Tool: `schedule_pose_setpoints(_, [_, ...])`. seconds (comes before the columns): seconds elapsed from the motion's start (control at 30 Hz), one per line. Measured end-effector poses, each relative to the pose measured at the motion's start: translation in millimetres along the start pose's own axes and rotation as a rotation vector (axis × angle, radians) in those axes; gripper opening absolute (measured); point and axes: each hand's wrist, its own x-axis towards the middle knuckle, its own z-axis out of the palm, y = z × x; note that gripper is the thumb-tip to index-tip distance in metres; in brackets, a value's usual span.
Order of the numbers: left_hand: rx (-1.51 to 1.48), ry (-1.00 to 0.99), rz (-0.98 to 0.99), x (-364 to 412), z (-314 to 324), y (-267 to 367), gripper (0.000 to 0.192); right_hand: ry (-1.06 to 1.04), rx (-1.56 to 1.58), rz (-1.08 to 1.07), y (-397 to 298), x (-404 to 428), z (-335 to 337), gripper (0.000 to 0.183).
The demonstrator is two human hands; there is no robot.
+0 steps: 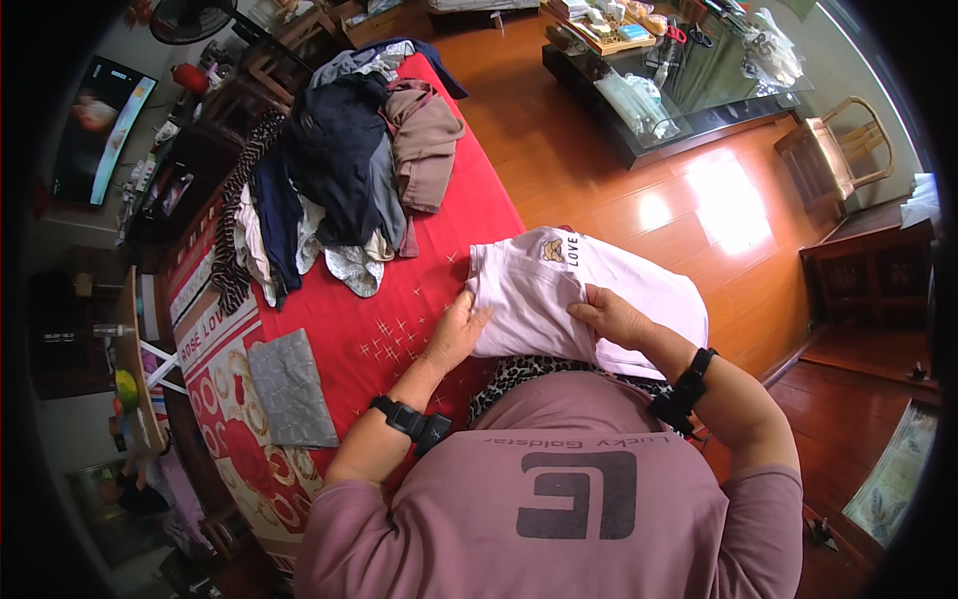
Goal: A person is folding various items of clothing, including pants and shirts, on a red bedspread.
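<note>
A pale pink garment (524,314) with a printed bear and lettering lies over my lap, its far part spreading to the right. My left hand (458,329) grips its left edge, thumb on top. With my right hand (605,311) I pinch a folded edge of the same cloth near its middle. Part of the fabric doubles over between the two hands. On the bed to the left rests a flat, folded grey patterned cloth (293,389). Leopard-print fabric (516,374) shows beneath the pink garment at my waist.
A heap of dark and light clothes (337,157) covers the far part of the red bedsheet (389,322). Brown folded trousers (426,150) lie at its right side. Beyond the wooden floor (516,120) stand a glass-topped table (673,90) and a wooden chair (838,150).
</note>
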Motion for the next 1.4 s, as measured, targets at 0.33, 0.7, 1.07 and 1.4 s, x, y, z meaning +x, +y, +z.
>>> schedule_pose_setpoints(0.33, [-0.154, -0.061, -0.184, -14, -2, 10, 0.057, 0.064, -0.039, 0.203, -5, -2, 3, 0.072])
schedule_pose_setpoints(0.7, [-0.017, -0.157, -0.259, -30, 13, -23, 0.04, 0.08, -0.019, 0.281, -1, -32, -15, 0.078])
schedule_pose_setpoints(1.07, [0.788, -0.216, 0.447, 6, 48, 62, 0.032, 0.783, 0.324, 0.602, 181, -187, -112, 0.033])
schedule_pose_setpoints(1.4, [0.998, -0.749, 0.457, 52, 162, 72, 0.027, 0.698, 0.507, 0.432, 207, -185, -84, 0.039])
